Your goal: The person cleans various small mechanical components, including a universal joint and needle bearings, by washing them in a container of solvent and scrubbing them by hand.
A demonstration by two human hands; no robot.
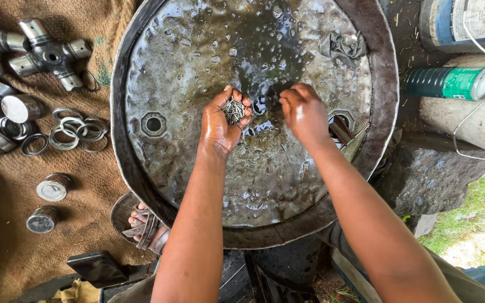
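Note:
My left hand [223, 120] is cupped palm up over the wet top of a steel drum [141, 168] and holds a small heap of thin metal needle rollers [233, 110]. My right hand [303, 112] hovers just to the right with fingers bent down onto the oily drum surface, pinching at something too small to make out. A few loose rollers lie on the drum below my hands.
A dark rag [342, 45] lies at the drum's upper right. On the burlap sacking [7, 235] at left lie a cross-shaped joint [49, 55], bearing cups [51, 188], and several metal rings [77, 130]. A green-labelled bottle [458, 83] and buckets [478, 120] stand at right. A sandalled foot [144, 224] and a phone [96, 268] sit below.

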